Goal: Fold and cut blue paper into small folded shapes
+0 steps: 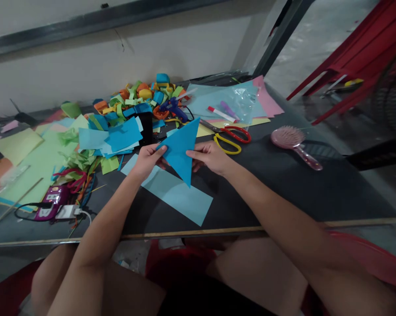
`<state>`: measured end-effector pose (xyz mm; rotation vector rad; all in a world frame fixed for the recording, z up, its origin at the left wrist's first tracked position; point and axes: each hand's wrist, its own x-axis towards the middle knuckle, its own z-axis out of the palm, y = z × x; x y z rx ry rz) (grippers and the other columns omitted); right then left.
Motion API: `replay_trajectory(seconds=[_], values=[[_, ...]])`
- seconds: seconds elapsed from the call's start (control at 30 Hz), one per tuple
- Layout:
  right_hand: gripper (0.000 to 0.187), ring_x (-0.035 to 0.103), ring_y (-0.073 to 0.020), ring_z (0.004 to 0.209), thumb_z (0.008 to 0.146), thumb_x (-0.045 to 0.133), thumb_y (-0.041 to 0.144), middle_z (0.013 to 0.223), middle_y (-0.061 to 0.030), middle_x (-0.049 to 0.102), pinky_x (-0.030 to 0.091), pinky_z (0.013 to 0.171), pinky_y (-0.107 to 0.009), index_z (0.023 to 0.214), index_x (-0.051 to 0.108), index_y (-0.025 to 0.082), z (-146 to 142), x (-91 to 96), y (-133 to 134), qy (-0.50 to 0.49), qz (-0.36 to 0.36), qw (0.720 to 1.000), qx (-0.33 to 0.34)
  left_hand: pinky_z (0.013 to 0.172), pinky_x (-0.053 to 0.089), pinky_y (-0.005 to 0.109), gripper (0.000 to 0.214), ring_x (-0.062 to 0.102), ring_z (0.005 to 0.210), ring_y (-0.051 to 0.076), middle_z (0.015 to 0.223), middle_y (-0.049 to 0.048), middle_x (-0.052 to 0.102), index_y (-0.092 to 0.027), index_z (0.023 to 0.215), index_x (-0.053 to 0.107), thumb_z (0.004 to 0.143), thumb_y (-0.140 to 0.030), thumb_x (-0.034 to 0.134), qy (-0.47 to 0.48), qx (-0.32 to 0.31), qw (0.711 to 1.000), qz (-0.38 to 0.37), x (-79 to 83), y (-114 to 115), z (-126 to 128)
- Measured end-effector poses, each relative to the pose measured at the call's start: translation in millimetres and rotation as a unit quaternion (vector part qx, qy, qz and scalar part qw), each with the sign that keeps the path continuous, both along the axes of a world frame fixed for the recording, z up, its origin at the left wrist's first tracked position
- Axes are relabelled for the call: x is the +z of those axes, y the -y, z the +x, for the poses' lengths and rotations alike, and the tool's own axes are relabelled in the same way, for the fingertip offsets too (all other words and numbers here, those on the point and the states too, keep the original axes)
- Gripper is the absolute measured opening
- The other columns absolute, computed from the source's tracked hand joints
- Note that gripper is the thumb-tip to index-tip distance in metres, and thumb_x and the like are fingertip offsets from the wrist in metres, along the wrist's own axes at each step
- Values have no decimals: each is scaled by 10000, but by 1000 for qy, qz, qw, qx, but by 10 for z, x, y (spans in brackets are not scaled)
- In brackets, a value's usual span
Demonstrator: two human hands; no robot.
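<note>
A bright blue sheet of paper, triangular in outline, is held up between my two hands above the table. My left hand pinches its left corner, thumb on top and fingers behind. On the opposite edge, my right hand grips it the same way, with its fingertips partly hidden behind the paper. Below the hands a pale blue paper strip lies slanted on the dark tabletop. Just beyond my right hand are scissors with red and yellow handles.
Curled paper pieces heap up by the wall beside a blue glue gun. Coloured sheets and a purple power strip with cables cover the left. Markers lie on paper at the back; a pink hairbrush sits right.
</note>
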<state>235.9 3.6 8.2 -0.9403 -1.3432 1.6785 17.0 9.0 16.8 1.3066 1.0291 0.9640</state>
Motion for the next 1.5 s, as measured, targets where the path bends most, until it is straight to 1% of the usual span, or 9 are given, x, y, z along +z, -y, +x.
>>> replay_trajectory(seconds=[0.17,0.37,0.47,0.57,0.63,0.73,0.83,1.03,1.5], values=[[284,656,-131,515,681,800,429,609,-1,689,558,482,-244,857,784,206,49,-11,-4,-39,26,999,13,419,478,185,415,689,549,159,583,13,667,-161,967,705,716,-488,753,58,-56,997,0,41,4,-55],[89,651,-115,543,736,708,272,636,4,688,561,515,-227,740,772,210,61,-6,1,-50,67,996,22,473,517,208,149,673,548,139,614,14,674,-169,786,711,735,-309,703,55,-75,996,15,67,-6,-108],[101,646,-115,566,718,660,226,669,-2,688,567,544,-233,678,743,184,62,1,-7,-42,80,995,37,524,546,242,129,650,547,131,640,9,657,-171,762,705,736,-294,676,56,-69,996,21,57,-28,-104],[105,630,-116,560,712,658,251,643,3,656,570,544,-241,662,695,165,41,9,-5,-43,81,994,55,567,542,251,198,630,606,126,709,25,651,-169,730,700,751,-364,675,62,-40,993,90,44,-38,-76],[121,617,-115,548,707,712,279,628,34,628,561,504,-236,749,653,182,2,21,11,-50,70,996,35,536,495,226,228,591,602,111,714,28,644,-168,708,681,741,-390,717,13,-3,990,144,35,-26,-44],[358,631,-126,551,637,826,295,629,65,636,543,451,-222,883,577,218,-66,46,44,-39,11,999,-7,471,409,205,238,519,533,81,669,9,616,-171,712,649,704,-364,788,-74,43,979,184,8,7,8],[469,685,-151,621,556,892,288,711,6,710,576,511,-235,923,620,181,-95,63,59,-3,-74,997,21,456,403,212,232,517,510,78,673,4,617,-182,772,650,728,-370,779,-86,71,974,199,-39,22,40],[369,704,-148,654,527,915,263,785,-83,760,607,615,-245,809,724,120,-69,79,46,47,-144,987,56,508,508,258,464,612,544,136,630,-34,612,-217,1089,600,697,-352,807,-45,102,978,174,-116,-23,59],[273,716,-142,630,551,908,255,768,-103,769,605,571,-200,718,743,116,-49,51,52,64,-155,982,84,581,526,274,412,606,608,140,665,-23,607,-215,1024,631,693,-394,801,-47,143,979,136,-88,-9,56]])
